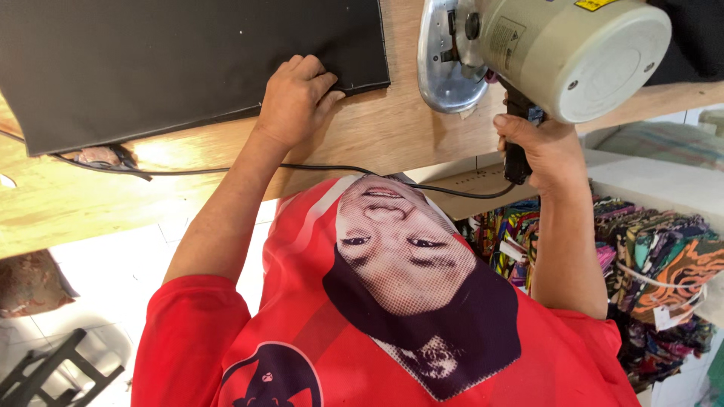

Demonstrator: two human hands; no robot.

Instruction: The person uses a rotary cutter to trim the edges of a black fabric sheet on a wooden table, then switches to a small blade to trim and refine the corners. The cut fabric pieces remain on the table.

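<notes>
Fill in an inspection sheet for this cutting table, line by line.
Surface: wooden tabletop, bare wood showing along its near edge.
Job's things: black sheet lying flat; cutting machine with cream motor housing and metal guard, standing just past the sheet's corner.
Clutter: small scraps at the sheet's near edge.
Grips: left hand rests on the sheet's corner, fingers curled, grip open; right hand closed around the machine's black handle.
Cables: black cable runs along the table edge to the handle.
Surroundings: folded patterned fabrics stacked at right; white tiled floor; dark frame on the floor.
</notes>
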